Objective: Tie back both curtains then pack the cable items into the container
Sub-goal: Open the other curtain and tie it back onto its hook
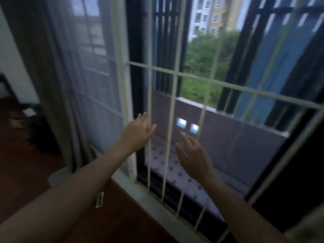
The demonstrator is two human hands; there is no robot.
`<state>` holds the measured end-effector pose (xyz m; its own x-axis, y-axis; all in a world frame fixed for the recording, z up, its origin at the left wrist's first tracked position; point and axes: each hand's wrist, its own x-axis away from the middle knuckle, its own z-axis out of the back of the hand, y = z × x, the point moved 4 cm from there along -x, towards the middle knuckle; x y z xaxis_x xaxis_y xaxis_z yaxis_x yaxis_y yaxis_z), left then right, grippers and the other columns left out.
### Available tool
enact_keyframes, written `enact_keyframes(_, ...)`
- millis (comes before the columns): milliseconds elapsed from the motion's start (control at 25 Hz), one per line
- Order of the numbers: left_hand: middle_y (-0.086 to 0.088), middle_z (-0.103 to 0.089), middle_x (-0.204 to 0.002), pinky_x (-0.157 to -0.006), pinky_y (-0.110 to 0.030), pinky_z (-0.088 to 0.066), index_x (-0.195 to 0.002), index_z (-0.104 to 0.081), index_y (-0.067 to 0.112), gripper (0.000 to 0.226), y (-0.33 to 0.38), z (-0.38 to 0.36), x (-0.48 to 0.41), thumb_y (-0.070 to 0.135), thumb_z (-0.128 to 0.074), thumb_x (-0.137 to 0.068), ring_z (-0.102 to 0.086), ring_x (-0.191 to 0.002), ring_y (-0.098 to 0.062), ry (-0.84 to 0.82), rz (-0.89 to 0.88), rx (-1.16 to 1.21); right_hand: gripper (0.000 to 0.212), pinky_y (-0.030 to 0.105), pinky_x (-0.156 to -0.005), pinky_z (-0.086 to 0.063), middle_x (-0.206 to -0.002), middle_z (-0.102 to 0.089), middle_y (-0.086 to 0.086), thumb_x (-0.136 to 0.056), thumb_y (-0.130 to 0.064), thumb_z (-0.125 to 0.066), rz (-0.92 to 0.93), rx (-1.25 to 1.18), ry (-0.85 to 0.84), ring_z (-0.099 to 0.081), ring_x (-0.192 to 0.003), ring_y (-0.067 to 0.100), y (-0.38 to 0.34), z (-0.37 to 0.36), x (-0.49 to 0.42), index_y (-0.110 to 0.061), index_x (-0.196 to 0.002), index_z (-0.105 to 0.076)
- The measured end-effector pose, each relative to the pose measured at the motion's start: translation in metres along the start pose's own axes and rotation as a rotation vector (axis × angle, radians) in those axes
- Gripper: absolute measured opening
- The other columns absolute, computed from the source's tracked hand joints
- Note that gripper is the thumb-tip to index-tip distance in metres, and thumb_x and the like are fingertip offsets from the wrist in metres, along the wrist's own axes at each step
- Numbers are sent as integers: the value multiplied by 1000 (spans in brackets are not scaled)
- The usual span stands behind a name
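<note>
Daylight comes only from outside, beyond the window grille ahead of both hands; the room on the near side is dim. The left hand and right hand are smeared by motion blur, fingers soft-edged. Two small bright reflections glare just above the right hand. Left of the left hand, the sheer curtain glows pale and hazy. Straight bars bow outward toward the frame edges, and the lower corners fall into deep shadow.
</note>
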<state>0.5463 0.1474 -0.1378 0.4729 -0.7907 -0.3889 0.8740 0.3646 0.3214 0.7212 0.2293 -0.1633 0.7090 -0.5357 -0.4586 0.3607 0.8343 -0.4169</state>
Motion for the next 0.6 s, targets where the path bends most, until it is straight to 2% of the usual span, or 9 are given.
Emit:
enact_keyframes(80,-18,-28,-152,-111,-38,-25,-145,-23,2,73,-42,27,-12,51,-17,-92,-27,-140,-30,-2,78,-68,70,33,-104,-38,-137,-52,17,-90,-50,-23,95,-2,-16,-49,-128,28,-32,-14,-44,-2,-136,-44)
enact_keyframes(160,-24,-41,-143,-106,-42,-33,-139,-33,-4,85,-97,53,-23,55,-8,-83,-39,-132,-35,35,139,-121,72,29,-106,-31,-142,-47,13,-90,-52,-22,184,-20,-70,-44,-132,24,-70,-38,-90,-4,-139,-40)
enact_keyframes(240,-26,-46,-137,-103,-44,-36,-134,-38,-5,77,-163,74,-38,52,-14,-88,-44,-128,-36,68,203,-167,72,28,-107,-29,-145,-43,10,-92,-57,-23,248,-47,-120,-41,-134,23,-105,-72,-132,-7,-142,-37)
enact_keyframes(360,-18,-31,-150,-113,-41,-23,-143,-26,0,65,-249,102,-50,44,-22,-95,-28,-140,-29,110,332,-189,83,31,-105,-35,-144,-44,10,-89,-67,-15,343,-81,-146,-44,-131,24,-156,-139,-193,-6,-142,-36)
enact_keyframes(480,-11,-20,-156,-116,-38,-16,-147,-17,5,60,-326,125,-45,41,-24,-99,-16,-145,-25,92,411,-177,64,30,-112,-25,-153,-30,8,-97,-49,-29,391,-132,-245,-31,-139,21,-209,-206,-245,-9,-147,-24)
enact_keyframes(600,-10,-20,-156,-115,-38,-19,-148,-17,7,60,-410,156,-36,41,-26,-100,-17,-144,-25,93,494,-220,62,28,-115,-14,-156,-20,8,-99,-43,-33,418,-169,-285,-20,-144,20,-272,-268,-286,-8,-148,-17)
